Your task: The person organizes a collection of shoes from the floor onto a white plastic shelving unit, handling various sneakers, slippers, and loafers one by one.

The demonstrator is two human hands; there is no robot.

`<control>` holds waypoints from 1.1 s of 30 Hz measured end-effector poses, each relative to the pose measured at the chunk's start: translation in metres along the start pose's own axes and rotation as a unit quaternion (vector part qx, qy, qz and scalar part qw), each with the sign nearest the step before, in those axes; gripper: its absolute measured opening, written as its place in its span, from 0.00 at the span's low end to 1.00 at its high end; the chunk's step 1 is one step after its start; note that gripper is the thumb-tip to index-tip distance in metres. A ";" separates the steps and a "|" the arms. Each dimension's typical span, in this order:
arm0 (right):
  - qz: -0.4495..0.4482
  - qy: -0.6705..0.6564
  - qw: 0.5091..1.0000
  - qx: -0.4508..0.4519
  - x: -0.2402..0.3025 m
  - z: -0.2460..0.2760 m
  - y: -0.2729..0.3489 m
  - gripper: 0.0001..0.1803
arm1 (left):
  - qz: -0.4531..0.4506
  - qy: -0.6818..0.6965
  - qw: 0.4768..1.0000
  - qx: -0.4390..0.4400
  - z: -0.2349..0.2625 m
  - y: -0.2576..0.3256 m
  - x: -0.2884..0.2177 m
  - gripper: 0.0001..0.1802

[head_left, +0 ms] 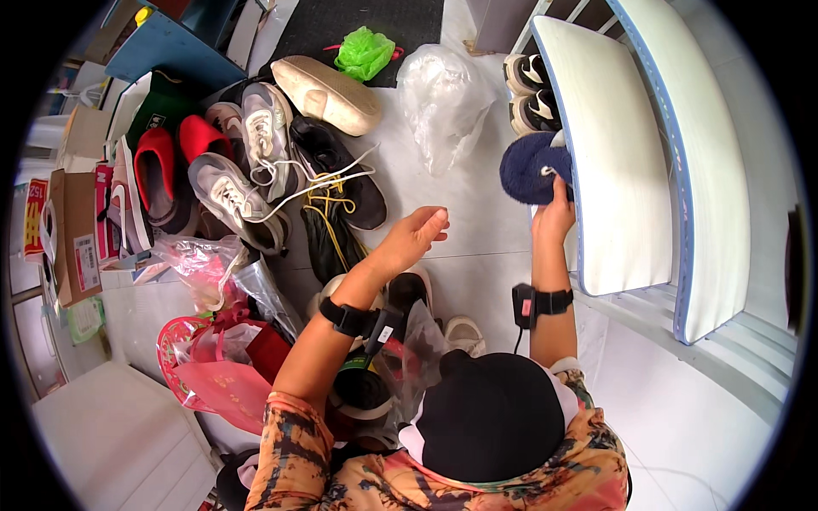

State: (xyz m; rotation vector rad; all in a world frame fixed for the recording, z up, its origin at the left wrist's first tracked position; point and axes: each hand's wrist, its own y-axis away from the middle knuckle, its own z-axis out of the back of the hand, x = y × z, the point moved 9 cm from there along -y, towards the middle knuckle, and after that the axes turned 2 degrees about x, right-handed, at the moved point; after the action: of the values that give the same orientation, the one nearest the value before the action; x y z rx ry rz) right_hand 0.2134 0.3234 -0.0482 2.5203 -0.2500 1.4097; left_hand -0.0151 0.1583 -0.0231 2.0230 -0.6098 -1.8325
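Navy fluffy slipper (530, 166) is pinched by right hand (554, 213) beside white padded board (618, 162); grip should be kept firm. Left hand (417, 234) is open, empty, nr. black shoe (336, 170).

Navy fuzzy slipper (528, 166) partly behind white board (613, 170); right-hand fingertips (558, 192) hidden too.
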 end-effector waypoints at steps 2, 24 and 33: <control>0.051 0.077 0.995 -0.029 -0.002 0.002 -0.021 0.20 | 0.018 0.008 1.000 0.004 -0.002 0.000 0.008 0.37; 0.066 0.394 0.917 -0.015 -0.001 0.008 -0.052 0.28 | -0.033 -0.108 0.974 -0.197 0.057 0.076 0.050 0.17; 0.210 0.643 0.736 0.025 0.020 -0.008 -0.072 0.26 | -0.033 -0.114 0.954 -0.274 0.091 0.095 0.052 0.16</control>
State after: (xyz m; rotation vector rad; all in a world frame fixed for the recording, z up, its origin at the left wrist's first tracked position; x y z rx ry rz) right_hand 0.2363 0.3942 -0.0362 0.9616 -0.4770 2.9077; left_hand -0.1100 0.0534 -0.0277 1.4951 -0.0626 -2.0086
